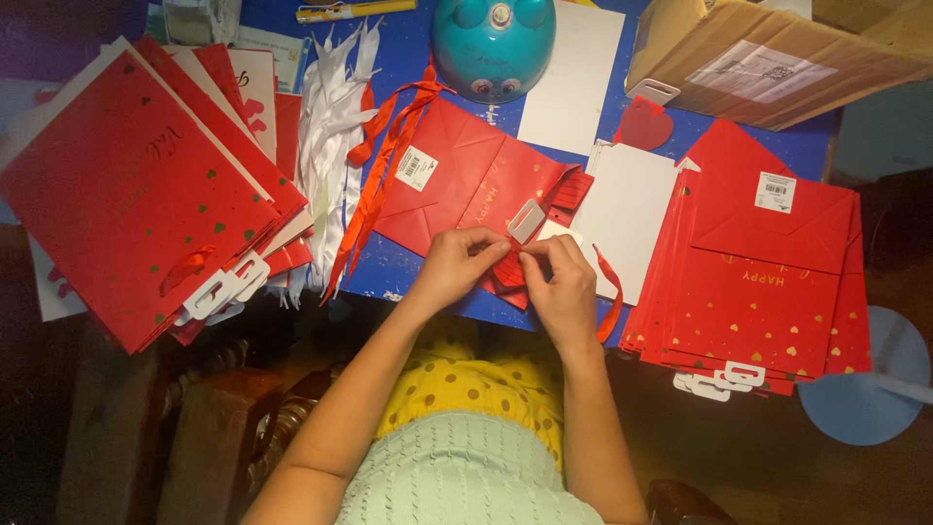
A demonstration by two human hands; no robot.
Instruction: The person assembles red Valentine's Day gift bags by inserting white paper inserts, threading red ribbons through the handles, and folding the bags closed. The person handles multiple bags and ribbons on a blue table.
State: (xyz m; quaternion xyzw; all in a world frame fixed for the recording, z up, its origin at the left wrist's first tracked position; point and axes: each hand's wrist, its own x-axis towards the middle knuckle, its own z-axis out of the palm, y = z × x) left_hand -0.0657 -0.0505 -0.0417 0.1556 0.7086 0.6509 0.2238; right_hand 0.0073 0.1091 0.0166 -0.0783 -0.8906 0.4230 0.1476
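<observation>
- The left hand (455,264) and the right hand (562,280) meet at the near edge of the blue table (428,44), a little below the middle of the view.
- Both hands pinch with closed fingers the top edge of a flat red paper gift bag (457,180); the fingertips of the two hands almost touch each other.
- This bag lies flat and reaches from the hands toward 11 o'clock; a white price sticker (416,167) is on it, and a white plastic hanger tab (526,221) sits at its edge, just above the fingers.
- At 9 o'clock from the hands lies a fanned pile of red bags (136,194) with small hearts on them.
- At 3 o'clock is a second stack of red bags (768,292), with white tabs at its near edge.
- Between the left pile and the held bag lie white ribbons (330,126) and red ribbons (389,136).
- At 12 o'clock stands a teal round toy (493,39), at 1 o'clock a cardboard box (768,58).
</observation>
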